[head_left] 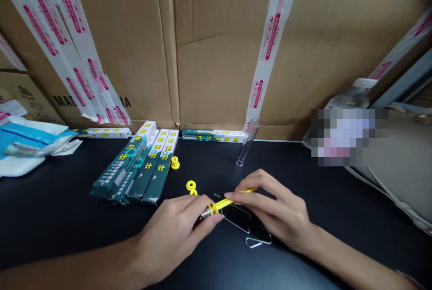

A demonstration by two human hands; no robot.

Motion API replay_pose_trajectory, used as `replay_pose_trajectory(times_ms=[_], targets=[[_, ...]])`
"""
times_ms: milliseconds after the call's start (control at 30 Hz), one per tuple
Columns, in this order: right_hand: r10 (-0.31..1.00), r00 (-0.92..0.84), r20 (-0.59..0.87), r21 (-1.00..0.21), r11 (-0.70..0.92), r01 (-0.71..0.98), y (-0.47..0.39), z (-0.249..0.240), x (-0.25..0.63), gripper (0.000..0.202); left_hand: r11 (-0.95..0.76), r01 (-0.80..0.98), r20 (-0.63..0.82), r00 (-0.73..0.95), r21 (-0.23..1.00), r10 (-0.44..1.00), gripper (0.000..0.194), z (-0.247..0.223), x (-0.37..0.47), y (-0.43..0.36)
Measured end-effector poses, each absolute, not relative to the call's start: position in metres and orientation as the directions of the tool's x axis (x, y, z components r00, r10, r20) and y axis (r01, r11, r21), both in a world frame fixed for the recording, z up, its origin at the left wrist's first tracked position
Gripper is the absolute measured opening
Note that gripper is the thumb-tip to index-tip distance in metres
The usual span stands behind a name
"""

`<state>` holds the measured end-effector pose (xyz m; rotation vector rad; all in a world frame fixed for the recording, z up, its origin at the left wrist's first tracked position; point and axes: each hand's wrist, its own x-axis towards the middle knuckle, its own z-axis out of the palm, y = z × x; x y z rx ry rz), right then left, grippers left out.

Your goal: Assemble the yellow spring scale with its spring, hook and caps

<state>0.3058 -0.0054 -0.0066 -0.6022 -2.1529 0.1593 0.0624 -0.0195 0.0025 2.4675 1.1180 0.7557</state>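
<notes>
My left hand (177, 225) is closed around the silver metal end (205, 213) of a yellow plastic rod (223, 203), which looks like the inner part of a spring scale. Farther up the same rod, my right hand (281, 209) pinches it between thumb and fingers. The rod slants up to the right above the table. Beneath it lie a bent wire (241, 227), a wire hook (258, 242) and a tiny spring (216, 195). Beyond my left hand are a yellow ring-shaped piece (191, 185) and a yellow cap (175, 163). A clear tube (247, 144) stands tilted behind.
Several green-and-white boxes (145, 166) lie left of centre on the black table (202, 263). Another such box (213, 136) rests against large cardboard cartons (216, 47). A blue-and-white packet (30, 139) is at left; a plastic bottle (351, 99) and beige bag (401, 159) are at right.
</notes>
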Motion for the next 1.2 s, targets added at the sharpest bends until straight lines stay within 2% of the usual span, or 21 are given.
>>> replay_pose_trajectory(times_ms=[133, 267, 367, 500, 600, 667, 700, 833, 900, 967, 1033, 1200], targets=[[0.443, -0.533, 0.721, -0.274, 0.888, 0.368, -0.009, -0.005, 0.303, 0.043, -0.657, 0.586, 0.345, 0.563, 0.474, 0.751, 0.017, 0.004, 0.064, -0.022], [0.426, -0.554, 0.716, -0.239, 0.894, 0.379, -0.016, -0.002, 0.294, 0.038, -0.747, 0.563, 0.436, 0.607, 0.354, 0.664, 0.02, 0.005, 0.062, -0.025], [0.514, -0.482, 0.709, -0.318, 0.844, 0.432, -0.019, -0.002, 0.291, 0.045, -0.725, 0.594, 0.489, 0.545, 0.349, 0.682, 0.021, 0.005, 0.054, -0.025], [0.684, -0.36, 0.634, -0.453, 0.706, 0.545, -0.016, -0.007, 0.292, 0.05, -0.63, 0.648, 0.542, 0.374, 0.427, 0.752, 0.016, 0.009, 0.038, -0.027], [0.733, -0.362, 0.575, -0.489, 0.663, 0.567, -0.011, -0.008, 0.289, 0.03, -0.609, 0.639, 0.543, 0.335, 0.47, 0.77, 0.015, 0.012, 0.03, -0.029], [0.71, -0.446, 0.546, -0.461, 0.698, 0.547, -0.008, -0.005, 0.282, 0.015, -0.631, 0.617, 0.55, 0.355, 0.47, 0.756, 0.016, 0.012, 0.029, -0.031], [0.697, -0.497, 0.517, -0.446, 0.715, 0.538, -0.005, -0.002, 0.277, 0.017, -0.644, 0.609, 0.556, 0.365, 0.464, 0.746, 0.017, 0.011, 0.029, -0.031], [0.641, -0.637, 0.429, -0.427, 0.765, 0.482, 0.009, 0.014, 0.256, 0.051, -0.657, 0.624, 0.56, 0.39, 0.424, 0.731, 0.022, 0.004, 0.028, -0.028], [0.558, -0.734, 0.387, -0.378, 0.822, 0.426, 0.019, 0.021, 0.249, 0.058, -0.648, 0.638, 0.53, 0.409, 0.417, 0.743, 0.024, 0.002, 0.026, -0.026], [0.473, -0.813, 0.341, -0.3, 0.874, 0.382, 0.029, 0.024, 0.245, 0.055, -0.627, 0.65, 0.484, 0.421, 0.429, 0.767, 0.022, 0.002, 0.023, -0.024], [0.426, -0.843, 0.329, -0.277, 0.897, 0.345, 0.037, 0.024, 0.244, 0.045, -0.61, 0.655, 0.451, 0.425, 0.445, 0.785, 0.019, 0.004, 0.021, -0.024], [0.488, -0.8, 0.35, -0.388, 0.853, 0.35, 0.046, 0.015, 0.251, 0.035, -0.629, 0.655, 0.444, 0.457, 0.419, 0.771, 0.016, 0.006, 0.024, -0.022]])
